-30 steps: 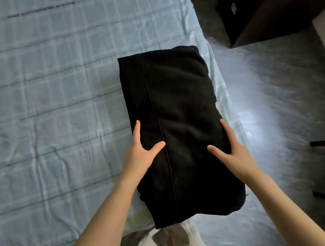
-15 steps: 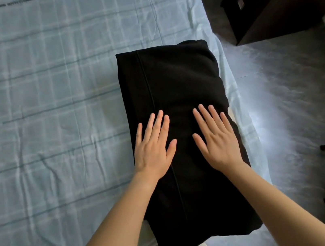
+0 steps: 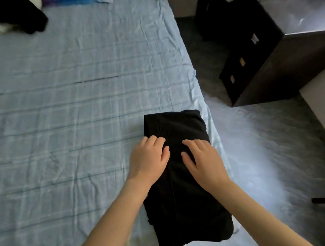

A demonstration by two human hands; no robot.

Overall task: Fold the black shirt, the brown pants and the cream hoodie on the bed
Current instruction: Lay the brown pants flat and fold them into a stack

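Blue checked bed (image 3: 50, 119): on its folded black fabric shirt (image 3: 181, 128), my right hand (image 3: 202, 161) lies grip relaxed; left hand (image 3: 148, 161) grip curled, hold unclear.

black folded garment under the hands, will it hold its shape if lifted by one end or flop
Likely floppy: the black folded garment is soft cloth with rounded corners, so lifted by one end the layers would probably sag open. Pushed, it may drag the already creased sheet rather than glide.

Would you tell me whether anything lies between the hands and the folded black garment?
Nothing visible does: the left hand and right hand both rest directly on the black garment, which lies at the bed's right edge.
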